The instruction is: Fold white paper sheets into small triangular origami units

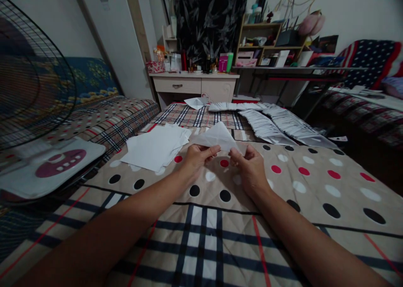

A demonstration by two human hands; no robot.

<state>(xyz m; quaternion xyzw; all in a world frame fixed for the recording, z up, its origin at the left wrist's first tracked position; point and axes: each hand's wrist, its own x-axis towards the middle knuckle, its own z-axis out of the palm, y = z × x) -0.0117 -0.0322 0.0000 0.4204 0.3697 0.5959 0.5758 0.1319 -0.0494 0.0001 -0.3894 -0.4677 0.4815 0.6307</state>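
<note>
A white sheet of paper [218, 135], folded to a peak at its far side, is held up just above the bedspread. My left hand [201, 157] pinches its near left edge between thumb and fingers. The near right corner sits in the pinch of my right hand [249, 165]. Just left of my left hand lies a loose stack of flat white paper sheets [154, 146]. Beyond my right hand, long rows of folded white papers [266, 127] lie closely overlapped.
The patterned bedspread [208, 224] lies under everything. Another white paper [195, 103] rests near the far edge. A fan [34, 77] stands close on the left. Behind are a drawer cabinet [185, 85] with bottles on top and a shelf unit [261, 43].
</note>
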